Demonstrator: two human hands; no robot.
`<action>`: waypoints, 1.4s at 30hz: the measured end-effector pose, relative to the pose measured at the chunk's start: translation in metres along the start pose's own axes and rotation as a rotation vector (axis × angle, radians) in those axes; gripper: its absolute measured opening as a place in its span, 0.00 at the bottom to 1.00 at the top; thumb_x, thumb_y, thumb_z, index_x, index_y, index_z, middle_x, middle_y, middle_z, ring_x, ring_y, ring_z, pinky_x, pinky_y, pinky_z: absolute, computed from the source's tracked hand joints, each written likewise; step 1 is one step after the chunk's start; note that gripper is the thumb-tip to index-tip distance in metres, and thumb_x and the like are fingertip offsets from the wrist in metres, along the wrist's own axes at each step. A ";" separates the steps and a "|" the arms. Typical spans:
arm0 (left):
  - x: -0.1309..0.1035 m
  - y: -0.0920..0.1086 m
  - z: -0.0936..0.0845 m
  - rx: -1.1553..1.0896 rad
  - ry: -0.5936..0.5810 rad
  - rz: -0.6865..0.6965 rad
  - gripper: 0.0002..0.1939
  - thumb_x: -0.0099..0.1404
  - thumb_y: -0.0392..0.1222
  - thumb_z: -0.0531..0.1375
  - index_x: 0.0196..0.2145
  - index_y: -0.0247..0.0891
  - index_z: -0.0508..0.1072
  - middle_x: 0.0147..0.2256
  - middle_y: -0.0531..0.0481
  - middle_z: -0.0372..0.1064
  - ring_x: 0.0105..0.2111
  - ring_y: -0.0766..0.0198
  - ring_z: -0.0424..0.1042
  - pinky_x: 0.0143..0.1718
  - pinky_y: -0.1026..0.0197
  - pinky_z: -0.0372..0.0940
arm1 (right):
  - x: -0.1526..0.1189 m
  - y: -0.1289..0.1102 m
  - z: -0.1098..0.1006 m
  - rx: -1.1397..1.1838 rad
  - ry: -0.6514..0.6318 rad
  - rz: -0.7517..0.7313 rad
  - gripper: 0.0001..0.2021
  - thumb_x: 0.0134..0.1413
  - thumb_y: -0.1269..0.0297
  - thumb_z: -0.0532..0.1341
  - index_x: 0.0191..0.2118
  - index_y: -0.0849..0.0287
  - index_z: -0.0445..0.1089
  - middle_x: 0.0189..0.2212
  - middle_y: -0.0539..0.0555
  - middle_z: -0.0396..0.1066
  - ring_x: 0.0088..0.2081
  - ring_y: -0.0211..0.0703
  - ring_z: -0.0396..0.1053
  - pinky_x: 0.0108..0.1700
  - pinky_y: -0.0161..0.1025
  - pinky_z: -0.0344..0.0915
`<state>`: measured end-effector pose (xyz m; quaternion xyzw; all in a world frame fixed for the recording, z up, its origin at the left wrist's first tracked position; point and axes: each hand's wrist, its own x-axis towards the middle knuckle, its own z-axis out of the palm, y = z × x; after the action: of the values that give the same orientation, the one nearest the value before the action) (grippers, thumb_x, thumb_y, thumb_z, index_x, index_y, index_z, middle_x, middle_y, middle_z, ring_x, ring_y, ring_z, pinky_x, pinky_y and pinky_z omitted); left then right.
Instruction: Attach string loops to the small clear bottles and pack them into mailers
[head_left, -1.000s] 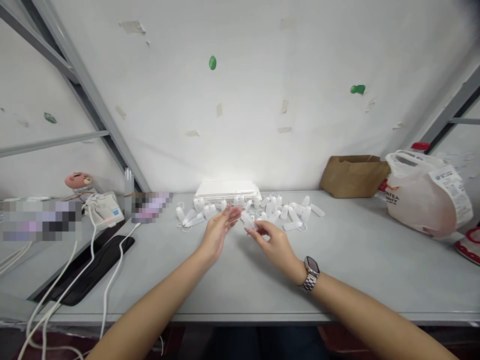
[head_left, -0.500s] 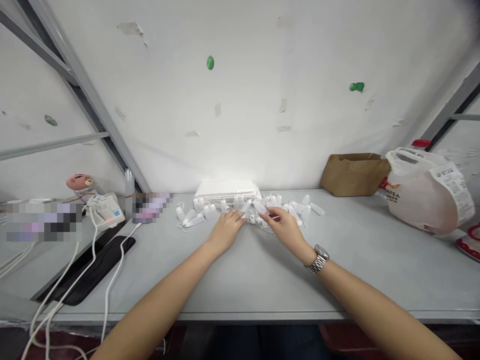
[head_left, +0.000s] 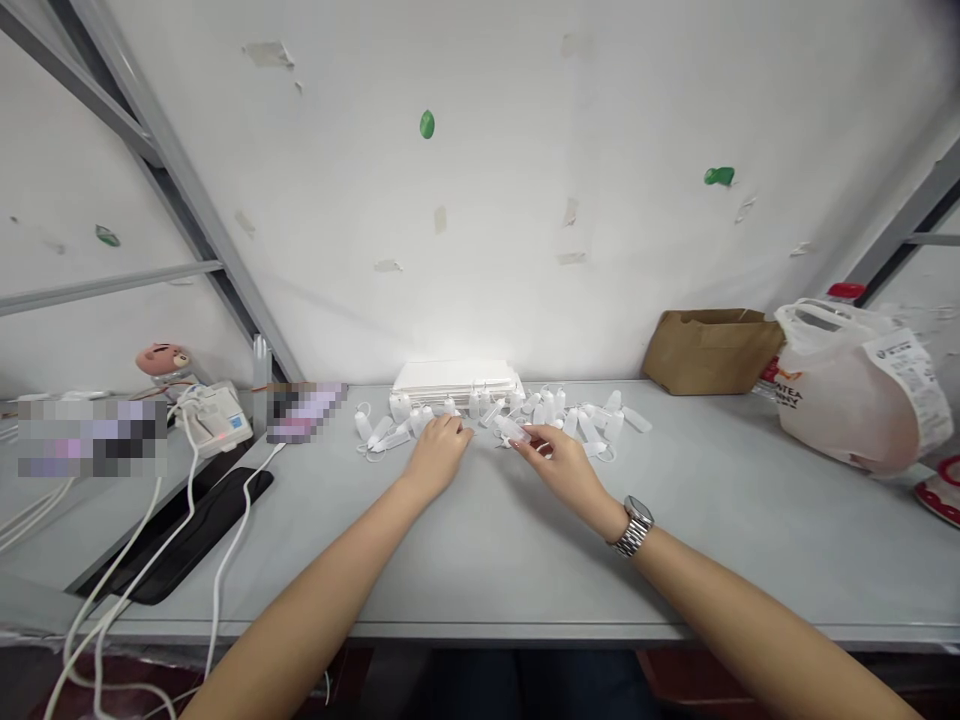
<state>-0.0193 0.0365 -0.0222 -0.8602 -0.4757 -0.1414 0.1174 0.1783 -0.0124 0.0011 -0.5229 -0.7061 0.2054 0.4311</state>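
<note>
Small white translucent squeeze bottles (head_left: 589, 428) with looped caps lie and stand in a loose cluster across the back of the desk. My right hand (head_left: 561, 465) pinches one translucent squeeze bottle (head_left: 512, 429) between thumb and fingers, tilted just above the cluster's front edge. At the left part of the cluster, my left hand (head_left: 439, 457) rests palm down, fingers bent and a little apart, with the thumb to the right. No bottle shows in it, though its fingertips are partly hidden near a standing bottle (head_left: 450, 405).
A stack of white flat pieces (head_left: 454, 376) sits behind the bottles against the wall. To the right are a brown paper bag (head_left: 709, 352) and a white plastic bag (head_left: 847, 390). White cables (head_left: 219, 560), a black pad (head_left: 202, 545) and a power strip (head_left: 217, 420) occupy the left.
My left hand has drawn left, away from my right hand and the bottle beside its fingertips. My right hand has shifted slightly left and lower with its bottle.
</note>
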 end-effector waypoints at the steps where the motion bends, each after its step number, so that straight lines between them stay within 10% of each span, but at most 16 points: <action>1: 0.000 -0.001 0.000 -0.008 0.002 -0.015 0.13 0.62 0.32 0.48 0.38 0.36 0.71 0.34 0.42 0.64 0.39 0.55 0.61 0.38 0.54 0.57 | 0.000 0.000 0.000 -0.003 -0.003 -0.007 0.12 0.52 0.58 0.56 0.36 0.60 0.70 0.31 0.54 0.72 0.29 0.41 0.68 0.33 0.38 0.64; 30: -0.003 -0.005 -0.003 -0.292 0.011 -0.111 0.14 0.62 0.32 0.47 0.41 0.36 0.70 0.36 0.43 0.65 0.40 0.57 0.64 0.43 0.53 0.59 | -0.005 0.004 0.005 -0.059 -0.042 -0.053 0.13 0.53 0.58 0.56 0.39 0.60 0.69 0.30 0.55 0.71 0.30 0.42 0.67 0.33 0.40 0.64; 35: 0.002 0.000 -0.014 -0.922 0.160 -0.376 0.11 0.58 0.39 0.55 0.38 0.39 0.73 0.38 0.45 0.68 0.38 0.59 0.67 0.43 0.55 0.60 | -0.005 0.003 0.005 -0.039 -0.026 -0.062 0.13 0.53 0.58 0.55 0.39 0.59 0.69 0.31 0.55 0.71 0.29 0.42 0.67 0.33 0.40 0.65; 42: 0.000 0.004 -0.028 -1.695 -0.002 -0.621 0.17 0.53 0.40 0.61 0.43 0.38 0.72 0.41 0.43 0.72 0.43 0.60 0.68 0.40 0.62 0.59 | -0.007 -0.002 0.004 -0.029 -0.049 -0.061 0.12 0.53 0.60 0.56 0.39 0.61 0.69 0.31 0.56 0.71 0.29 0.41 0.67 0.33 0.39 0.65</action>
<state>-0.0191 0.0252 0.0034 -0.4910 -0.4230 -0.4692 -0.5998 0.1746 -0.0189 -0.0025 -0.5020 -0.7350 0.1947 0.4121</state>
